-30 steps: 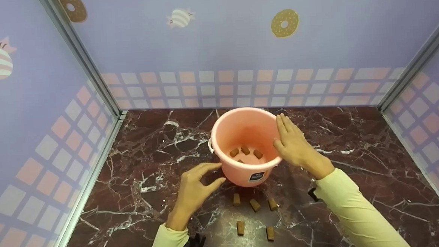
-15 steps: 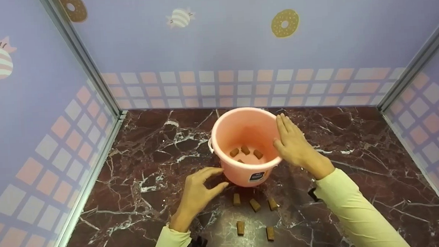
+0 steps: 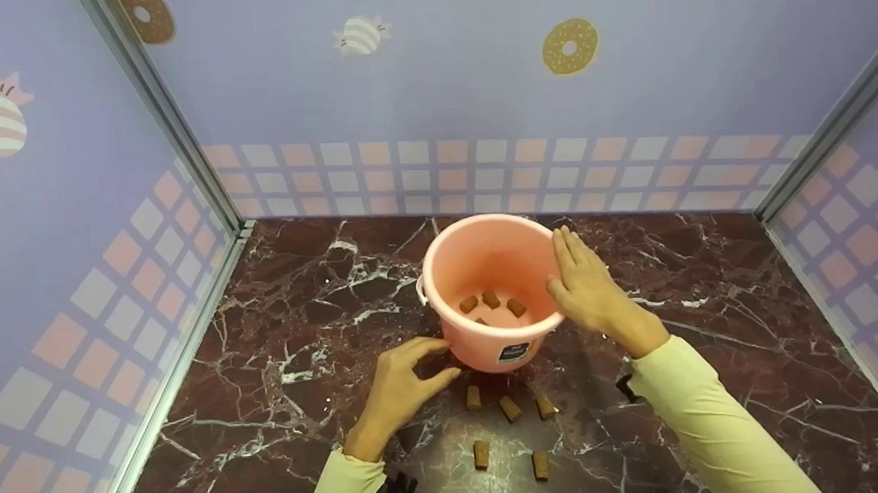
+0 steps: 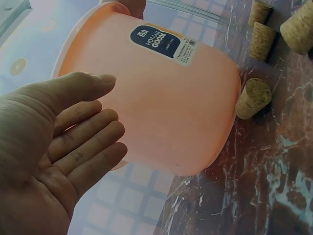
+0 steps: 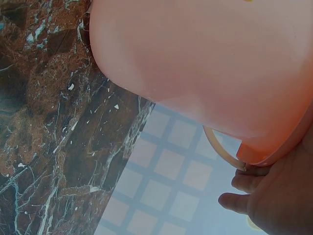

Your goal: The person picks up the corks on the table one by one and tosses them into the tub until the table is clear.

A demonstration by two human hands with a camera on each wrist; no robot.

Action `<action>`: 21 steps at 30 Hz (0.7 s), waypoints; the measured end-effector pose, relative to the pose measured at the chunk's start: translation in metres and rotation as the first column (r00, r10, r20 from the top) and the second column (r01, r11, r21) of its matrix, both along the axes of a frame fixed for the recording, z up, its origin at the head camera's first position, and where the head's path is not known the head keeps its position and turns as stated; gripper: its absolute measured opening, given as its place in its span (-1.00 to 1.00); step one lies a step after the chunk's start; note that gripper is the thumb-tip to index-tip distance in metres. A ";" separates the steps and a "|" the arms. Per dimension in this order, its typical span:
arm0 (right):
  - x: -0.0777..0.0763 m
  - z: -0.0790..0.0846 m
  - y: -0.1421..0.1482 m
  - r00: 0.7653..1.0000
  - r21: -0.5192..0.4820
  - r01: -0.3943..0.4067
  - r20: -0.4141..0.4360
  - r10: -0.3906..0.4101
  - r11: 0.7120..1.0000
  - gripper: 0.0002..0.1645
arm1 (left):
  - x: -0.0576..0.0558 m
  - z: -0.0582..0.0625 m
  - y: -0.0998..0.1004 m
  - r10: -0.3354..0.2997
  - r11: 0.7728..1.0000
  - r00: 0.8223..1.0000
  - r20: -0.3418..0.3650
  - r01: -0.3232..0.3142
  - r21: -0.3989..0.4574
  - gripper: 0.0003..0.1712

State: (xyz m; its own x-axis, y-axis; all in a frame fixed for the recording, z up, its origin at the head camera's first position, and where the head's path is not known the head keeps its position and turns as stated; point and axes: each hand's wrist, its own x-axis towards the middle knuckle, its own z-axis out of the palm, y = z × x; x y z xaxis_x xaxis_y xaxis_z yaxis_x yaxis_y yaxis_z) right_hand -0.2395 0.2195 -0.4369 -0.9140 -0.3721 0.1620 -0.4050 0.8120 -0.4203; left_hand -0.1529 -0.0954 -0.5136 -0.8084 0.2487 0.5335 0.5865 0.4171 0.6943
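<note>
**Pink bucket (image 3: 474, 346) upright on marbled tabletop (image 3: 299, 306), both hands beside it**

The bucket stood between my hands, near the back of the tabletop. A dark label (image 4: 155, 40) reading "HOT SALE GOODS" was fixed to its front wall, and a pale handle (image 3: 422, 291) hung at its left side. At least four cork stoppers (image 3: 491, 299) lay on its floor, one mostly hidden by the front wall.

My right hand (image 3: 590, 291) rested on the right side of the rim, fingers straight and pressed together. My left hand (image 3: 399, 380) was at the lower left wall, fingers gently bent, thumb spread apart, pinching nothing; I could not tell whether the fingertips made contact.

Five tapered corks (image 3: 510, 409) were in front of the bucket: three near its base, two farther out.

Pale yellow sleeves (image 3: 707, 413) covered my forearms. Behind stood a lilac wall (image 3: 461, 87) printed with pink and white squares, doughnuts and a striped sweet.
</note>
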 end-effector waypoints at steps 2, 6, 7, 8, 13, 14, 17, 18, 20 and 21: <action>0.000 0.000 0.000 1.000 0.002 -0.001 -0.001 0.001 1.000 -0.11 | 0.000 -0.002 0.001 -0.001 1.000 1.000 -0.003 0.001 -0.007 -0.59; -0.001 -0.001 0.001 1.000 0.005 -0.001 0.009 0.001 1.000 -0.10 | -0.002 -0.005 0.002 -0.012 1.000 1.000 -0.007 0.012 -0.012 -0.60; -0.001 -0.001 0.001 1.000 0.007 -0.001 0.011 0.000 1.000 -0.10 | -0.002 -0.006 0.003 -0.016 1.000 1.000 -0.007 0.016 -0.012 -0.60; -0.001 0.000 0.001 1.000 0.009 0.000 0.014 0.000 1.000 -0.10 | -0.002 -0.007 0.003 -0.019 1.000 1.000 -0.009 0.019 -0.011 -0.60; -0.002 0.000 0.000 1.000 0.010 0.001 0.010 -0.001 1.000 -0.10 | -0.004 -0.011 0.005 -0.035 0.999 0.999 -0.007 0.035 -0.009 -0.61; -0.002 0.000 0.000 1.000 0.011 0.001 0.010 -0.001 1.000 -0.10 | -0.004 -0.012 0.005 -0.039 0.999 0.999 -0.008 0.039 -0.008 -0.62; -0.001 0.000 0.000 1.000 0.006 0.001 0.002 -0.001 1.000 -0.10 | -0.004 -0.016 0.005 -0.047 0.999 0.999 -0.016 0.047 -0.008 -0.63; -0.001 0.000 0.000 1.000 0.005 0.000 0.001 0.000 1.000 -0.10 | -0.005 -0.018 0.006 -0.047 0.999 0.999 -0.018 0.047 -0.012 -0.63; 0.000 0.000 0.000 1.000 0.004 -0.001 -0.005 0.001 1.000 -0.10 | -0.005 -0.020 0.006 -0.048 0.999 0.999 -0.018 0.047 -0.022 -0.64; 0.000 0.000 0.000 1.000 0.002 -0.002 -0.007 0.002 1.000 -0.10 | -0.005 -0.021 0.006 -0.046 0.999 0.999 -0.011 0.046 -0.026 -0.64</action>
State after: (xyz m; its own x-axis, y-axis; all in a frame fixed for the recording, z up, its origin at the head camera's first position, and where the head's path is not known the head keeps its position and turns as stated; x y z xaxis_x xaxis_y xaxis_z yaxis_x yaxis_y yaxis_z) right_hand -0.2397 0.2196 -0.4366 -0.9122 -0.3740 0.1676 -0.4094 0.8121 -0.4158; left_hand -0.1581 -0.0892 -0.5349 -0.7894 0.2992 0.5360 0.6136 0.4069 0.6767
